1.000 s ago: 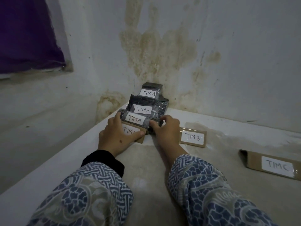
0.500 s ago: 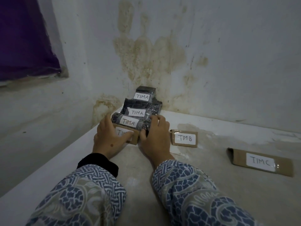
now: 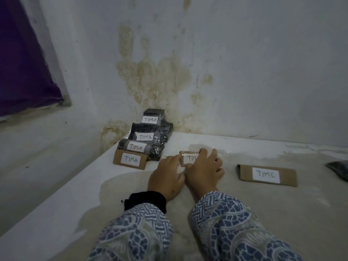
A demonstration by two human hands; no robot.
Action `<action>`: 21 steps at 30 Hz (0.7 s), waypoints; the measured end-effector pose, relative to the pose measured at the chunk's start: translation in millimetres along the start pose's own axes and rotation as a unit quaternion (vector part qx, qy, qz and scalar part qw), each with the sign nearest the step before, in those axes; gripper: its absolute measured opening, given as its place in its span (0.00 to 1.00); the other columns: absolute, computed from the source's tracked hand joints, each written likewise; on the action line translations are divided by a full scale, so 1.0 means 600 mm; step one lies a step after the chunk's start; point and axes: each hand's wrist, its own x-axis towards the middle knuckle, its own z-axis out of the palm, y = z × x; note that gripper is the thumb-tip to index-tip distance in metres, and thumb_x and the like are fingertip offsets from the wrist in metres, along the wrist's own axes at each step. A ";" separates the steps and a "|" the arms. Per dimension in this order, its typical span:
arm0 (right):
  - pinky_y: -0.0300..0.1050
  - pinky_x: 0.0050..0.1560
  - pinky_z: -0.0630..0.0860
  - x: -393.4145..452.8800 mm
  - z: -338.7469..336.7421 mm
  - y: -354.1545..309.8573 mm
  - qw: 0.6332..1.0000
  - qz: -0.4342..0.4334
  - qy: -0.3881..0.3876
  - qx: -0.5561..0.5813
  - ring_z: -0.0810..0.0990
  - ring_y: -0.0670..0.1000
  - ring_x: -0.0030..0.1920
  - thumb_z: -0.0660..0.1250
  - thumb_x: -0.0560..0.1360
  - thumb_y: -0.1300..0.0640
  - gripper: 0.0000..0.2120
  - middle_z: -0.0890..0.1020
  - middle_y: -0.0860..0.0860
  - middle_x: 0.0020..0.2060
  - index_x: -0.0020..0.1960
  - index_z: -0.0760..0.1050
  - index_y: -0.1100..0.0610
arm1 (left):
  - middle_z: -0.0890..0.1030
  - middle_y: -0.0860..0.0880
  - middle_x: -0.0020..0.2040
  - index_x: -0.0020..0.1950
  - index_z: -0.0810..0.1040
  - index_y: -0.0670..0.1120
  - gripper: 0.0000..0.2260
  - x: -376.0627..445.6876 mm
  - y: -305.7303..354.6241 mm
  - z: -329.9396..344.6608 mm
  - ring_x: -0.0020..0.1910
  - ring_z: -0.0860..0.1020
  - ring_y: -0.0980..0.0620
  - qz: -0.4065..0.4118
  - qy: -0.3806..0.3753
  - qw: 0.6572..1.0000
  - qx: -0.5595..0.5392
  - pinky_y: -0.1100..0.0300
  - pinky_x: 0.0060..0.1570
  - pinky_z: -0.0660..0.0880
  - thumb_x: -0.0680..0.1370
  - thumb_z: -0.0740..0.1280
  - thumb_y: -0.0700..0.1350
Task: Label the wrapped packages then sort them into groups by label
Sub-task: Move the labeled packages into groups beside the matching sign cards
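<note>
- Resting side by side on the pale surface (image 3: 282,213), both hands meet at the small cardboard card (image 3: 185,159) in the middle, whose white label shows only "TIM"; the rest is hidden.
- Left hand (image 3: 166,178) lies flat-knuckled, its forefinger stretched to touch the card's left edge; the other fingers are loosely bent and hold nothing.
- Right hand (image 3: 204,171) covers the card's right half, thumb at the near edge and a fingertip on the far corner, so it pinches the card; the remaining fingers spread over the surface.
- Three wrapped packages (image 3: 145,136), each dark, shiny and labelled "TIMA", sit stepped in the corner against the stained wall (image 3: 160,72), the nearest touching the back of the TIMA card (image 3: 130,159).
- TIMC card (image 3: 267,175) lies flat, well apart to the right.
- Another dark wrapped item (image 3: 339,168) shows at the right edge, cut off by the frame.
- Purple cloth (image 3: 22,63) hangs at upper left.
</note>
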 end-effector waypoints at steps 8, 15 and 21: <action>0.55 0.63 0.60 0.002 -0.036 0.044 0.998 -0.023 -0.030 0.049 0.68 0.58 0.63 0.59 0.74 0.55 0.22 0.76 0.53 0.61 0.68 0.60 0.51 | 0.68 0.46 0.71 0.77 0.51 0.46 0.28 0.010 0.031 0.029 0.68 0.66 0.45 -0.048 -0.064 0.992 0.096 0.48 0.67 0.64 0.78 0.55 0.50; 0.51 0.62 0.64 0.002 -0.040 0.054 0.999 -0.018 0.008 0.050 0.70 0.57 0.61 0.59 0.75 0.57 0.17 0.76 0.54 0.59 0.63 0.65 0.55 | 0.67 0.47 0.71 0.77 0.49 0.52 0.27 0.019 0.040 0.030 0.70 0.63 0.47 -0.067 -0.109 0.984 0.123 0.49 0.66 0.57 0.79 0.52 0.51; 0.49 0.62 0.70 -0.006 -0.050 0.072 0.994 -0.049 -0.005 0.100 0.72 0.56 0.59 0.61 0.74 0.59 0.18 0.76 0.55 0.58 0.64 0.67 0.57 | 0.61 0.51 0.75 0.76 0.50 0.51 0.26 0.014 0.041 0.028 0.72 0.62 0.49 -0.036 -0.097 0.988 0.114 0.48 0.67 0.58 0.79 0.53 0.49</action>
